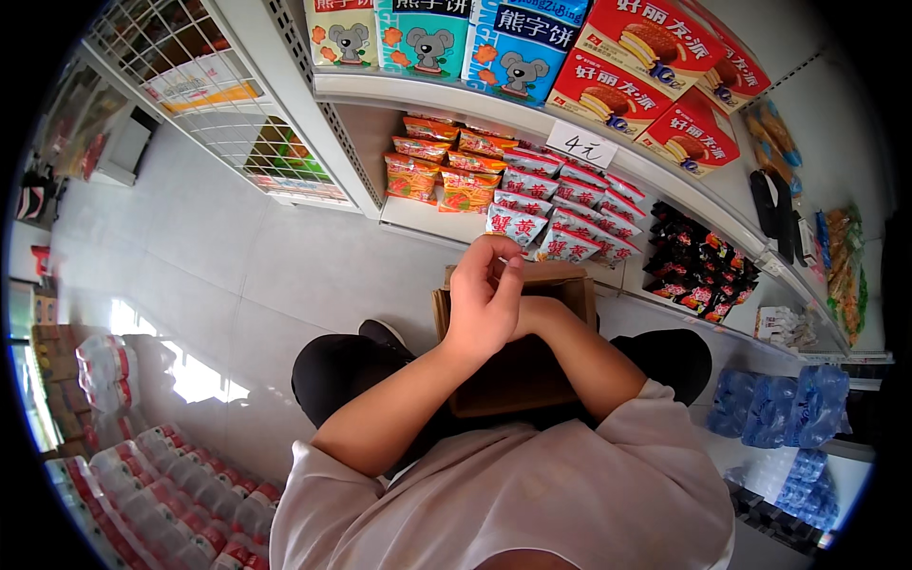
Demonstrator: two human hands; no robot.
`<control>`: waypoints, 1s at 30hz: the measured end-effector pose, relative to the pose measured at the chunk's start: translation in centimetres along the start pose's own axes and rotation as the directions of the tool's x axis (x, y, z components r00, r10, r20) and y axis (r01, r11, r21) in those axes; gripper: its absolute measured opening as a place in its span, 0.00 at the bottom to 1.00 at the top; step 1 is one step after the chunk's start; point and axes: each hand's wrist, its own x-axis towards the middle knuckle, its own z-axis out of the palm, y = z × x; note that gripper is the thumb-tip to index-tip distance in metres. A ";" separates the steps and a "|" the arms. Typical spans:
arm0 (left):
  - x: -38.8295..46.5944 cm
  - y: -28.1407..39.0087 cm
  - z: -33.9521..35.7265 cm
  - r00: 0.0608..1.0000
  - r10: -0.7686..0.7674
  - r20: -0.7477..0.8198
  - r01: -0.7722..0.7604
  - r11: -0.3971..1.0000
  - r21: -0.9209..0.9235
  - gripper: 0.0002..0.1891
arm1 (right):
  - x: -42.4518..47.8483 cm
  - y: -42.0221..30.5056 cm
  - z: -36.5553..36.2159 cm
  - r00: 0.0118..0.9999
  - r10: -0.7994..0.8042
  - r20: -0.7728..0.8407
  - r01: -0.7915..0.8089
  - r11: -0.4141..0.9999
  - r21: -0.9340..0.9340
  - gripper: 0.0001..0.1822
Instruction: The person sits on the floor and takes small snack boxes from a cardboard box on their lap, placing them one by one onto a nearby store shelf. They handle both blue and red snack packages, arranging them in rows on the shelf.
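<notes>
My left hand is raised in front of me, its fingers curled near a small red-tipped bit; whether it holds anything is unclear. Behind its wrist lies my right hand, mostly hidden. Both are above a cardboard box standing between my knees. Just beyond the fingers, rows of white and red snack packets stand on the bottom shelf. Orange snack packets stand to their left, and black snack packets lie in a compartment to the right.
The upper shelf holds koala biscuit bags and red cake boxes; a handwritten price card hangs at its edge. A white wire rack stands at left. Wrapped bottles stand at lower left, and blue bottle packs at right.
</notes>
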 end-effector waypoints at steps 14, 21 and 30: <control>-2.5 -2.2 -1.4 0.736 -0.590 0.331 -0.437 -0.041 0.899 0.31 | 7.1 1.0 14.4 0.970 0.231 -0.078 -0.244 0.907 -0.343 0.17; -1.6 -1.8 -1.7 0.705 -0.626 0.333 -0.422 0.008 0.907 0.34 | 7.7 0.9 15.0 0.965 0.247 -0.084 -0.261 0.904 -0.337 0.20; -1.6 -2.2 -1.6 0.732 -0.594 0.333 -0.418 -0.007 0.908 0.32 | 5.6 1.2 10.7 0.985 0.158 -0.075 -0.170 0.961 -0.218 0.24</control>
